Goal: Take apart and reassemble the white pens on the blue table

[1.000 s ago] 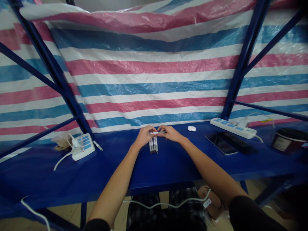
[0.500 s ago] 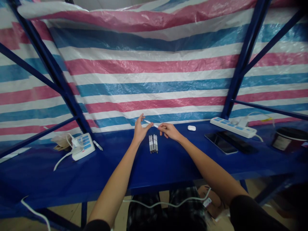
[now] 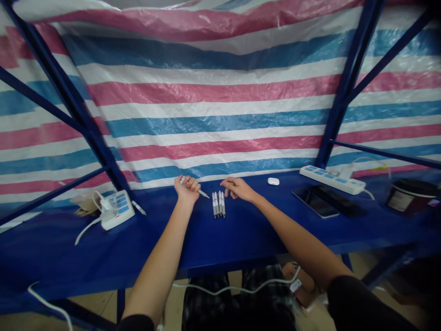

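Note:
In the head view my left hand [image 3: 188, 188] is closed round a white pen [image 3: 204, 194]. The pen slants down to the right, its narrow tip pointing towards a row of several pens [image 3: 219, 202]. Those lie side by side on the blue table, white at the far end and grey at the near end. My right hand [image 3: 237, 187] hovers just right of the row, thumb and fingers drawn together. Whether something small is between them is too small to make out.
Left on the blue table [image 3: 155, 243] are a power strip [image 3: 119, 210] with a plug and another pen [image 3: 138, 208]. Right are a white case [image 3: 273, 181], a phone [image 3: 315, 203], a second power strip [image 3: 332, 180] and a dark tub [image 3: 411, 196]. A striped sheet [image 3: 220, 101] hangs behind.
My hands have moved apart. The pen has left my right fingers and shifted left and down in my left hand, which has closed round it. My right hand has barely moved.

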Demonstrator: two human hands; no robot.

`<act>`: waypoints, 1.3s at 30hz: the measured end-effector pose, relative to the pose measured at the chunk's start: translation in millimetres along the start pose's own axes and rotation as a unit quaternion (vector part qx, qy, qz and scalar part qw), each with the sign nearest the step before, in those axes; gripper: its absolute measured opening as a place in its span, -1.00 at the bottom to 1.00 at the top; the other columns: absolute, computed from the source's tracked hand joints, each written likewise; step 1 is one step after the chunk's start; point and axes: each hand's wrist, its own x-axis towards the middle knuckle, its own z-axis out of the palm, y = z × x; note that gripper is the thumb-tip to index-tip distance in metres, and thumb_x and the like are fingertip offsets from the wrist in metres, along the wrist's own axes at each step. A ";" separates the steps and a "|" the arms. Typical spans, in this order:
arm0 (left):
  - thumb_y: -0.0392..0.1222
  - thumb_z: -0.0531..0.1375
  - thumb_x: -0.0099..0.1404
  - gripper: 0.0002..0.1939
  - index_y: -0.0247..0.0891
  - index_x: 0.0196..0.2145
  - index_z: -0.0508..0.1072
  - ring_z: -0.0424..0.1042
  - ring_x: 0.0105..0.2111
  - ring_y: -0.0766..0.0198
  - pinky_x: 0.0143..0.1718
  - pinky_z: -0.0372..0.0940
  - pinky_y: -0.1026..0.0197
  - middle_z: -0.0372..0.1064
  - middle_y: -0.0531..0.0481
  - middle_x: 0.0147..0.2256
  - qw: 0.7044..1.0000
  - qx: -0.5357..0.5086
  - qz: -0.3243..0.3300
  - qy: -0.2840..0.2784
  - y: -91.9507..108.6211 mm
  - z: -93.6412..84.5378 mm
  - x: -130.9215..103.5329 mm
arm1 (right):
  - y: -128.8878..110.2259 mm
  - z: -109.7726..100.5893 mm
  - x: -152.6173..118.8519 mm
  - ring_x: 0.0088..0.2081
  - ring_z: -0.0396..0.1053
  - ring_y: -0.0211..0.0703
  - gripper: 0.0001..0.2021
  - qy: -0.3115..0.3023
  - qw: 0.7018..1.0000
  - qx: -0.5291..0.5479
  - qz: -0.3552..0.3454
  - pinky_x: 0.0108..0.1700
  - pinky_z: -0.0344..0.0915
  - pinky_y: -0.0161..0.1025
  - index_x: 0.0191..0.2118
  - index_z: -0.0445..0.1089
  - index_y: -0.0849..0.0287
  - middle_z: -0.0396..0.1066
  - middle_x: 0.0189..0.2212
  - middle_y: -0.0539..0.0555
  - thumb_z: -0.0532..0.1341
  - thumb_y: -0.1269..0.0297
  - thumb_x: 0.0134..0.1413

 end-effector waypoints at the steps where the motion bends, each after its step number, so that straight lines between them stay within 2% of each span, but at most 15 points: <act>1: 0.02 -0.10 0.46 -0.50 -0.17 -0.62 -0.03 -0.23 -0.76 0.41 -0.74 -0.22 0.25 -0.25 0.18 -0.72 1.000 -0.014 -0.004 0.008 1.5 -0.8 -0.7 | 0.6 -0.4 -0.2 -0.67 0.25 -0.34 -0.57 0.001 1.000 -0.004 0.001 -0.62 0.16 -0.38 -0.06 0.40 0.25 0.51 -0.49 0.04 0.16 -0.07 0.29; 4: -0.04 -0.07 0.44 -0.54 -0.18 -0.61 -0.01 -0.20 -0.77 0.42 -0.74 -0.22 0.27 -0.23 0.19 -0.72 1.000 -0.027 -0.012 0.006 1.5 0.1 -2.2 | 1.3 0.1 -0.2 -0.66 0.25 -0.34 -0.56 0.003 1.000 -0.011 0.002 -0.61 0.16 -0.37 -0.06 0.40 0.24 0.50 -0.49 0.04 0.14 -0.09 0.30; 7: -0.03 -0.08 0.46 -0.54 -0.19 -0.59 0.00 -0.18 -0.78 0.43 -0.74 -0.20 0.29 -0.22 0.19 -0.71 1.000 0.003 -0.024 0.003 1.4 2.8 -1.8 | 1.1 0.9 0.0 -0.66 0.25 -0.33 -0.55 0.002 1.000 -0.018 0.004 -0.59 0.16 -0.36 -0.05 0.41 0.24 0.50 -0.50 0.04 0.13 -0.10 0.30; 10: 0.17 -0.11 0.47 -0.50 -0.21 -0.51 0.16 -0.10 -0.77 0.43 -0.74 -0.13 0.34 -0.13 0.20 -0.69 0.994 0.095 -0.046 0.017 3.1 5.0 1.3 | -0.3 0.7 -0.9 -0.65 0.24 -0.31 -0.54 0.005 0.999 -0.051 0.006 -0.56 0.16 -0.35 -0.05 0.42 0.25 0.50 -0.50 0.04 0.12 -0.10 0.31; 12: 0.25 -0.05 0.44 -0.50 -0.24 -0.37 0.29 -0.02 -0.76 0.43 -0.74 -0.08 0.37 0.00 0.19 -0.66 0.975 0.209 -0.062 0.043 3.0 5.4 4.0 | -1.6 0.5 -1.9 -0.63 0.25 -0.31 -0.56 0.010 0.994 -0.104 0.002 -0.50 0.16 -0.34 -0.10 0.45 0.25 0.49 -0.53 0.02 0.11 -0.09 0.32; 14: 0.16 0.08 0.41 -0.61 -0.27 -0.23 0.33 0.09 -0.73 0.41 -0.73 0.01 0.38 0.15 0.14 -0.61 0.932 0.348 -0.063 0.074 0.3 4.3 6.1 | -2.5 0.8 -2.6 -0.59 0.28 -0.28 -0.58 0.013 0.983 -0.182 0.000 -0.43 0.16 -0.33 -0.21 0.50 0.24 0.46 -0.57 0.01 0.13 -0.05 0.33; 17: -0.11 0.21 0.34 -0.77 -0.28 -0.12 0.36 0.28 -0.65 0.36 -0.64 0.27 0.30 0.30 0.06 -0.50 0.841 0.529 -0.052 0.098 -7.7 -0.4 7.9 | -2.4 3.5 -2.1 -0.47 0.37 -0.23 -0.64 0.010 0.957 -0.290 0.018 -0.36 0.13 -0.32 -0.31 0.55 0.22 0.48 -0.53 0.04 0.18 0.04 0.31; 20: -0.28 0.25 0.23 -0.63 -0.26 0.01 0.39 0.35 -0.64 0.29 -0.55 0.41 0.18 0.33 0.06 -0.50 0.736 0.664 -0.077 0.106 -15.2 -5.8 8.6 | -1.4 8.3 -0.9 -0.38 0.42 -0.19 -0.67 -0.013 0.937 -0.344 0.052 -0.34 0.11 -0.32 -0.38 0.57 0.18 0.53 -0.44 0.08 0.21 0.08 0.29; 22: -0.35 0.26 0.18 -0.52 -0.30 0.07 0.39 0.40 -0.63 0.23 -0.53 0.44 0.15 0.35 0.04 -0.52 0.669 0.731 -0.102 0.089 -17.9 -7.7 8.0 | -1.2 11.7 -0.6 -0.37 0.42 -0.18 -0.65 -0.032 0.926 -0.368 0.080 -0.34 0.10 -0.32 -0.42 0.56 0.17 0.52 -0.45 0.08 0.22 0.04 0.27; 25: -0.36 0.25 0.16 -0.49 -0.35 0.10 0.41 0.48 -0.60 0.14 -0.52 0.46 0.13 0.42 -0.03 -0.52 0.603 0.786 -0.127 0.049 -19.4 -7.3 5.3 | -1.9 15.3 -0.8 -0.37 0.41 -0.16 -0.63 -0.049 0.912 -0.392 0.108 -0.36 0.08 -0.31 -0.43 0.56 0.16 0.51 -0.46 0.08 0.25 -0.03 0.21; 27: -0.32 0.26 0.19 -0.49 -0.37 0.11 0.40 0.52 -0.56 0.10 -0.51 0.48 0.13 0.48 -0.10 -0.46 0.591 0.796 -0.130 0.038 -20.1 -6.0 3.1 | -2.4 15.5 -0.7 -0.37 0.40 -0.16 -0.63 -0.060 0.908 -0.397 0.116 -0.37 0.08 -0.31 -0.43 0.55 0.16 0.51 -0.45 0.08 0.26 -0.04 0.20; 33: -0.18 0.19 0.34 -0.51 -0.36 0.19 0.30 0.58 -0.50 0.07 -0.48 0.51 0.11 0.53 -0.31 -0.23 0.614 0.777 -0.134 0.035 -23.4 -5.1 2.0 | -4.3 3.1 -1.3 -0.33 0.43 -0.17 -0.73 -0.083 0.909 -0.388 0.130 -0.33 0.14 -0.33 -0.39 0.56 0.16 0.54 -0.37 0.08 0.27 0.07 0.16; 36: -0.19 0.14 0.38 -0.56 -0.35 0.18 0.30 0.58 -0.51 0.07 -0.48 0.51 0.09 0.52 -0.33 -0.21 0.617 0.772 -0.149 0.031 -24.2 -4.2 1.6 | -7.5 -1.9 -3.6 -0.33 0.47 -0.12 -0.64 -0.077 0.901 -0.400 0.151 -0.31 0.18 -0.31 -0.40 0.56 0.17 0.55 -0.38 0.11 0.23 -0.02 0.18; 39: -0.19 0.11 0.40 -0.59 -0.35 0.16 0.31 0.57 -0.53 0.09 -0.49 0.50 0.11 0.52 -0.31 -0.24 0.612 0.774 -0.158 0.033 -24.0 -2.3 0.3 | -11.0 2.6 -4.8 -0.27 0.51 -0.01 -0.53 -0.075 0.883 -0.422 0.188 -0.29 0.23 -0.27 -0.40 0.56 0.19 0.56 -0.34 0.19 0.22 -0.17 0.14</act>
